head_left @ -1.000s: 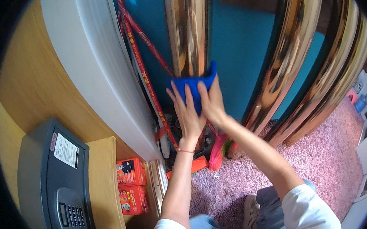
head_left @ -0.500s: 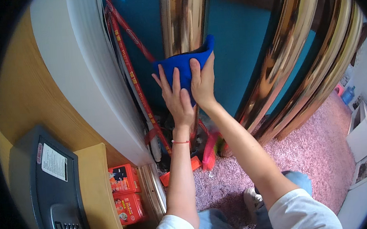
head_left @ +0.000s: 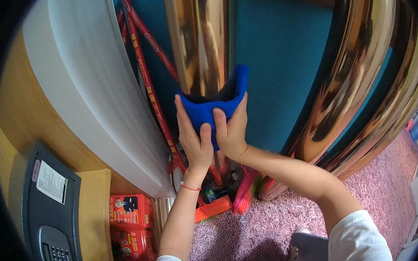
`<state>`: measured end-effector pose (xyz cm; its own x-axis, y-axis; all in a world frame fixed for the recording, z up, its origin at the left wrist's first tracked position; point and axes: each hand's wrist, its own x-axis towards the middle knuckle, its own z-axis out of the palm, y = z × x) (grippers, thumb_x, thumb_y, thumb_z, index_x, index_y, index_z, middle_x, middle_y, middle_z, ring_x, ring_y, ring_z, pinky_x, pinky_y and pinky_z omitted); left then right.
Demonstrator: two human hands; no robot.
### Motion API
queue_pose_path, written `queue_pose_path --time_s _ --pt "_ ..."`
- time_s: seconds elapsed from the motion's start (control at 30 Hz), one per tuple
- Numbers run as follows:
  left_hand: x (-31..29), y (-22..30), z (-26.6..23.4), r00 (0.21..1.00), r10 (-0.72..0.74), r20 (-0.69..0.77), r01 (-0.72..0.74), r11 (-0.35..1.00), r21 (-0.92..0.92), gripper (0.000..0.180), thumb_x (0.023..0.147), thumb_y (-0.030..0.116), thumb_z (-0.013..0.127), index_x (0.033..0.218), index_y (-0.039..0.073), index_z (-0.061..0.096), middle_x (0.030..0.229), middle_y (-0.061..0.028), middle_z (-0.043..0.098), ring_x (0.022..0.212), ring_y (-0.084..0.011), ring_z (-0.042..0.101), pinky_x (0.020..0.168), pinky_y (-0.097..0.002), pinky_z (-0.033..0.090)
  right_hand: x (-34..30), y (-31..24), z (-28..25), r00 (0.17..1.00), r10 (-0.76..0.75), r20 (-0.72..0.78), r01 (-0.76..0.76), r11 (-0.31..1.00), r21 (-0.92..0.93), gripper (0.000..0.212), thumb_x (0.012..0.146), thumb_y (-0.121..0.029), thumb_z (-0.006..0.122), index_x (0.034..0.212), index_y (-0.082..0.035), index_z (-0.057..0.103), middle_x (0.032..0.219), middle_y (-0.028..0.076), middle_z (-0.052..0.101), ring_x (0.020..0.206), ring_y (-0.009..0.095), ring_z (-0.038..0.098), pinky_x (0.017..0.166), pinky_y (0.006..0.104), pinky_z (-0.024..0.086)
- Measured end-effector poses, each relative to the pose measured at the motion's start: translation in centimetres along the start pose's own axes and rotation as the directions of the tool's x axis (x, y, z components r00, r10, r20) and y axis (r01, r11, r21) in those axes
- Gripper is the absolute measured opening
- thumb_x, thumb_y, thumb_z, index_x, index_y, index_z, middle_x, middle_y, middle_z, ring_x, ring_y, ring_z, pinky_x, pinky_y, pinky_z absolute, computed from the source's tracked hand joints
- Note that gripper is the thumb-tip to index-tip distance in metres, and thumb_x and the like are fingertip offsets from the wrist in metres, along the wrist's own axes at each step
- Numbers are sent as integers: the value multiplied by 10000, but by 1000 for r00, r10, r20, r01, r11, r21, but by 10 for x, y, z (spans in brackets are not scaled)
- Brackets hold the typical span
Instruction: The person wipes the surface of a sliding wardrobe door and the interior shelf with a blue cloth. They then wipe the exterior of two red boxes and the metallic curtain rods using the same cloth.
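Observation:
A blue cloth (head_left: 207, 112) is wrapped part-way round a shiny gold metal pole (head_left: 198, 39). My left hand (head_left: 194, 143) presses it from the left side, thumb on the front. From the right, my right hand (head_left: 232, 131) grips the same cloth, its thumb close to the left one. The cloth's right corner sticks up along the pole, and its upper edge gapes a little from the metal. The fingers behind the pole are hidden.
More gold poles (head_left: 355, 72) curve down at the right before a teal panel (head_left: 277, 72). Red-wrapped poles (head_left: 151, 95) lean at the left. A grey safe (head_left: 53, 190) sits on a wooden shelf above red packages (head_left: 130, 211). A pink-bristled brush (head_left: 243, 201) lies by the purple carpet (head_left: 255, 234).
Both hands and the blue cloth have slid down the gold pole. The left hand's fingers, spread over the cloth's front before, now wrap round its side. The view has shifted closer to the poles.

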<state>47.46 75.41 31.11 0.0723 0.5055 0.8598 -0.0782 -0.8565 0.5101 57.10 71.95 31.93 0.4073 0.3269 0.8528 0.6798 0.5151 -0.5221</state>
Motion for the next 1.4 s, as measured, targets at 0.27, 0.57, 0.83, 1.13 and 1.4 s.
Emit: queue_pose_path --time_s 0.27,0.57,0.83,1.13,1.4 --pt "-156 -68 3 919 -381 102 369 922 121 947 963 612 418 1542 -45 58 1557 -316 213 1411 -443 309 1130 -444 280 -151 78 -17 970 186 157 -189 982 10 784 936 -360 561 1475 91 213 1440 330 362 1304 496 380 1112 494 290" --pt "-183 -42 8 874 -485 35 464 852 242 736 999 223 459 1541 -38 34 1586 -317 79 1476 -451 117 1199 -468 141 -186 83 -37 859 336 387 -329 940 -88 733 914 -200 554 1477 109 200 1481 340 308 1375 501 299 1157 514 232" --pt "-46 12 21 1000 11 13 -16 910 414 699 1021 278 428 1546 -36 91 1609 -288 35 1502 -409 33 1204 -468 59 -44 30 -15 997 10 82 -26 979 203 646 947 -150 467 1481 118 222 1520 317 292 1410 463 294 1166 480 231" --pt "-214 -62 13 890 -450 76 385 828 408 775 986 238 503 1527 -66 38 1576 -345 52 1467 -500 65 1197 -504 129 -184 107 -43 905 141 401 -136 990 -41 601 974 -173 404 1485 98 240 1510 315 308 1396 480 306 1159 489 240" --pt "-54 7 20 995 -95 31 75 913 400 697 1016 256 453 1538 -49 107 1593 -294 120 1489 -420 106 1201 -468 109 -44 30 -25 985 -139 101 138 990 26 595 947 -91 406 1507 48 263 1549 301 259 1427 466 278 1168 489 228"
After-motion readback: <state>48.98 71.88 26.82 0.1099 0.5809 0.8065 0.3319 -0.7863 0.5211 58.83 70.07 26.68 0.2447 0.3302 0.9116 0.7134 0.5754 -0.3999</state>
